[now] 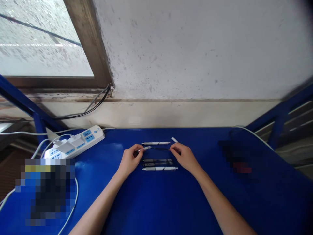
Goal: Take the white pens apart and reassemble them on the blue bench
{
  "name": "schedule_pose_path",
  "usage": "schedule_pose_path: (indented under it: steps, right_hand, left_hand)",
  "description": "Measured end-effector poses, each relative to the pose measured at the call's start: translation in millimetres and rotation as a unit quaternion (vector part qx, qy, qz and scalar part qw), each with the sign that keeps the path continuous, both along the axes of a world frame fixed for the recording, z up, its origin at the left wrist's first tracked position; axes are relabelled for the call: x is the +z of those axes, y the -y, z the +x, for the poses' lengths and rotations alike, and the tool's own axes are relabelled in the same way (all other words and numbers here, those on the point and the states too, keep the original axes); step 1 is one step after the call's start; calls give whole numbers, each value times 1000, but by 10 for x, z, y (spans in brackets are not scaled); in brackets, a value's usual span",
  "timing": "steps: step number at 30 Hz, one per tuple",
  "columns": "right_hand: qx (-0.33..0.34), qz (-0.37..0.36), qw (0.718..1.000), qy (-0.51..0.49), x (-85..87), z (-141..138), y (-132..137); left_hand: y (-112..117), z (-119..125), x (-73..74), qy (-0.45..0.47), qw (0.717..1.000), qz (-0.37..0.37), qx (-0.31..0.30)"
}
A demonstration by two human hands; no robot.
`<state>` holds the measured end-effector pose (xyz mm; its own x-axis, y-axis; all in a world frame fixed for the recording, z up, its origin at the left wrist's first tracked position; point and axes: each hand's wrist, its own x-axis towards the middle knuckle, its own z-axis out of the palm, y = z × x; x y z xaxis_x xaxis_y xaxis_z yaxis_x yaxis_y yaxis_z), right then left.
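My left hand (pixel 132 157) pinches the grey-white front part of a pen (pixel 147 148). A thin dark pen refill (pixel 160 148) runs from that part across to my right hand (pixel 182 156), whose fingertips are closed on its far end. Just beyond my right fingers sits a short white pen barrel piece (pixel 174 140); whether the hand touches it I cannot tell. Behind the refill lies a white pen (pixel 156 143). Nearer to me, two dark pens (pixel 158 160) and another white pen (pixel 160 168) lie side by side, roughly parallel.
All of this is on a blue table (pixel 161 202). At the back left, a white power strip (pixel 91 137) holds plugged-in chargers with trailing white cables. Blurred-out items (pixel 49 192) occupy the left side, and a dark and red blurred object (pixel 241 166) the right. A wall (pixel 195 65) stands behind.
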<state>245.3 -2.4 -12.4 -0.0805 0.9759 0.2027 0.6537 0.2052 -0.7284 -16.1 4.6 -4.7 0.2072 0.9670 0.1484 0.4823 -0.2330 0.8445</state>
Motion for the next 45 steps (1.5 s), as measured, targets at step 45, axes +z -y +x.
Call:
schedule_pose_path:
  steps: [45]
  right_hand:
    - [4,10,1000,3,-13,-16,8]
  left_hand:
    - [1,6,-19,-21,999,9,22]
